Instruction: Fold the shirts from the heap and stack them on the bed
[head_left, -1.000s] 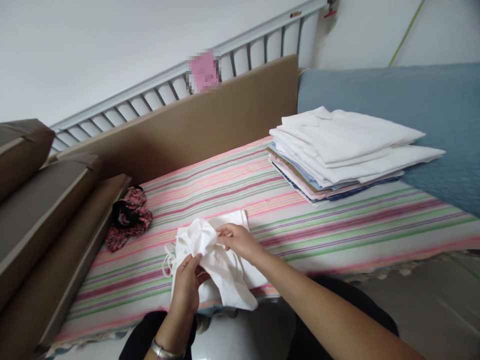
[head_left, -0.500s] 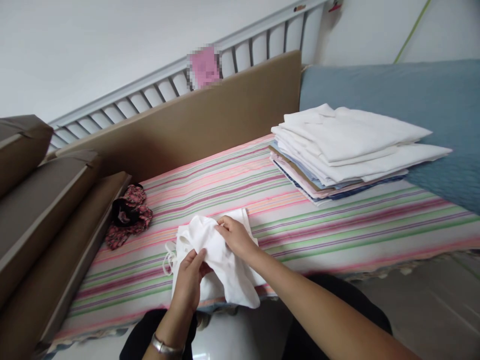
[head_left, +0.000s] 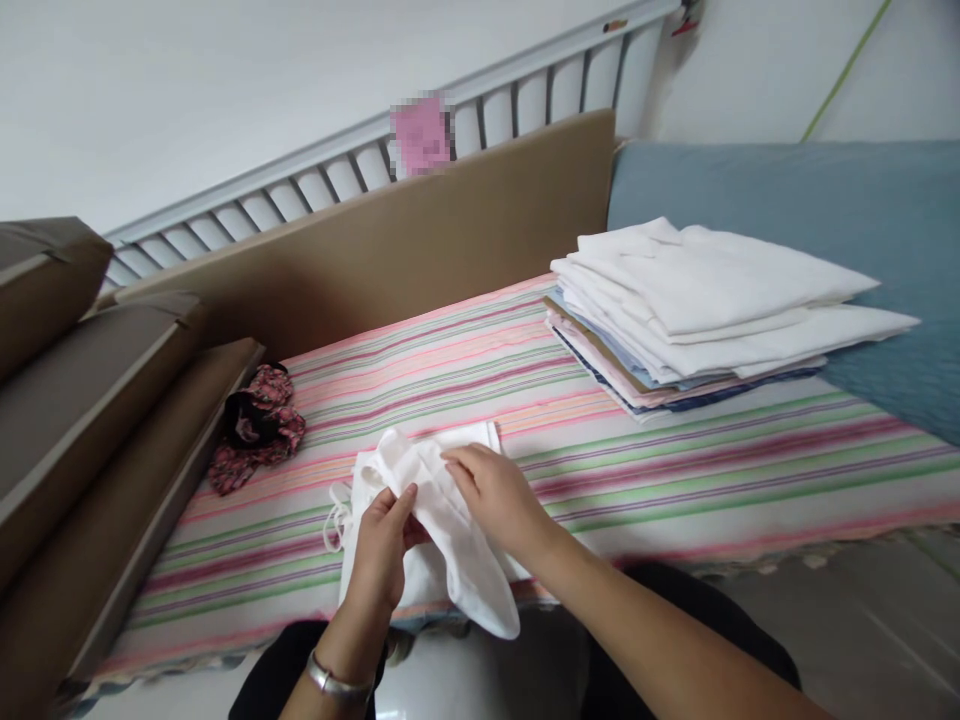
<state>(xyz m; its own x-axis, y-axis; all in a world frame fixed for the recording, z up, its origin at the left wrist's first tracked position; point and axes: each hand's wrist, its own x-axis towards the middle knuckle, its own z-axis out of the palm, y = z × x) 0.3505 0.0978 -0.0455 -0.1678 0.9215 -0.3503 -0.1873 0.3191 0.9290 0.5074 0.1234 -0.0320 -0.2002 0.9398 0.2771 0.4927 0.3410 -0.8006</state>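
A small white garment (head_left: pixel 439 520) with thin straps lies bunched on the striped sheet (head_left: pixel 675 460) at the near edge of the bed. My left hand (head_left: pixel 382 545) pinches a fold of it from below, fingers closed on the cloth. My right hand (head_left: pixel 491 490) rests on top of the garment, its fingers closed on the fabric at the upper edge. Part of the garment hangs over the bed's edge towards me.
A stack of folded white and coloured clothes (head_left: pixel 705 305) sits at the right on the sheet, beside a blue cover (head_left: pixel 825 200). A crumpled dark floral cloth (head_left: pixel 255 425) lies at the left. Brown cardboard panels (head_left: pixel 82 420) lean at the left and along the white railing (head_left: pixel 337 175).
My hands have drawn closer together on the white garment, and the raised fold has been pulled down flatter. The view has shifted slightly.
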